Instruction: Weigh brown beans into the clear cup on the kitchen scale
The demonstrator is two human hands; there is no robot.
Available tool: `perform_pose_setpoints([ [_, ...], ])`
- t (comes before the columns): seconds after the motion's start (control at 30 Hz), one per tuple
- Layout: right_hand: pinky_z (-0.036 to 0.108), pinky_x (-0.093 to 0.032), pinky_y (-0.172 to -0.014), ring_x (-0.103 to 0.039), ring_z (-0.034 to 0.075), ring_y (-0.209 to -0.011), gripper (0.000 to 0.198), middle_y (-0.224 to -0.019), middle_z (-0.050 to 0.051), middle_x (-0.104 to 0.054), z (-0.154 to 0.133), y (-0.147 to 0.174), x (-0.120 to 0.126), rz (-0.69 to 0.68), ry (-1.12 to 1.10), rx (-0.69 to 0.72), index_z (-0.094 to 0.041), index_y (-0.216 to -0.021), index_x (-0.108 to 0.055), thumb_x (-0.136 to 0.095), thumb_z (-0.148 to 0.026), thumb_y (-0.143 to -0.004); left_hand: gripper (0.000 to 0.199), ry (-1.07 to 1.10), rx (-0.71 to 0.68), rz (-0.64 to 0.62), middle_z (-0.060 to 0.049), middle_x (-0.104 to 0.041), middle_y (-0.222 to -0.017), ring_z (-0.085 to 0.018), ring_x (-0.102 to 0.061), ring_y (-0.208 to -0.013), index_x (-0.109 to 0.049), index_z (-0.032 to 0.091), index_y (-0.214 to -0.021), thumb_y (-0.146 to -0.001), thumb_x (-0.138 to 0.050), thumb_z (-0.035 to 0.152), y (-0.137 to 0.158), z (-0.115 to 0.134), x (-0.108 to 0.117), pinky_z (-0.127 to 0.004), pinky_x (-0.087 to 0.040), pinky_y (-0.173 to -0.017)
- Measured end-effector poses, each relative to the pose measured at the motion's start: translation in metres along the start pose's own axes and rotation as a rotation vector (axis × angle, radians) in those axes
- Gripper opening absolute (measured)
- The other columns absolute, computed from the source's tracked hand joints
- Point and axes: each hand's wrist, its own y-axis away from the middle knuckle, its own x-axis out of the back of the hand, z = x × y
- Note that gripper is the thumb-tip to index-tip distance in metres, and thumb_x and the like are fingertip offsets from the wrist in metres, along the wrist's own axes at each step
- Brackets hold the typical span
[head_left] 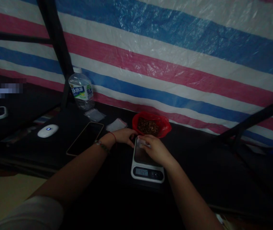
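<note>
A white digital kitchen scale (136,174) lies in front of me with its small display lit. Over its dark weighing plate, the fingers of my right hand (154,148) close on a small clear plastic bag (141,142). My left hand (125,136) is at the plate's far left corner, thumb and fingers apart, with nothing visible between them. Just beyond both hands is a red plastic bag (166,124), spread open like a bowl. It holds many small brown pieces (148,126), too small to identify.
Left of my hands lie clear plastic bags (116,124), more bags (94,115), a phone (85,139) and a white oval device (48,130). A large clear bottle (81,91) stands behind, beside a dark frame post (57,48). Striped plastic sheeting (162,64) closes off the back.
</note>
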Motion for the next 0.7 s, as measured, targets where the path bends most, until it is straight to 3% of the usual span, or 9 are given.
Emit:
perform_pose_setpoints([
  [0.2,0.037,-0.045,-0.093,-0.06,0.021,-0.102,0.035,-0.111,0.01,-0.065,0.014,0.017,0.019,0.025,0.057,-0.074,-0.017,-0.111,-0.065,-0.056,-0.009,-0.078,0.057,0.03,-0.017,-0.008,0.002,-0.058,-0.079,-0.013,-0.051,-0.068,-0.06,0.019,-0.105,-0.058,-0.077,0.047,0.0,0.001,0.0,-0.021,-0.033,-0.057],
  [0.5,0.036,-0.039,-0.103,-0.055,0.02,-0.115,0.044,-0.123,0.009,-0.061,-0.007,0.0,-0.009,-0.014,0.017,0.004,-0.019,-0.117,-0.062,-0.056,-0.006,-0.076,0.051,0.008,-0.01,-0.006,0.002,-0.059,-0.078,-0.012,-0.052,-0.066,-0.06,0.018,-0.096,-0.059,-0.076,0.05,-0.001,-0.003,-0.002,-0.022,-0.033,-0.055],
  [0.7,0.038,-0.043,-0.098,-0.057,0.021,-0.109,0.039,-0.116,0.01,-0.063,0.015,0.009,0.011,0.065,0.004,-0.063,-0.017,-0.115,-0.063,-0.057,-0.009,-0.078,0.054,0.012,-0.009,-0.007,0.002,-0.058,-0.078,-0.012,-0.052,-0.067,-0.061,0.019,-0.101,-0.058,-0.077,0.048,0.0,0.0,0.001,-0.022,-0.033,-0.056],
])
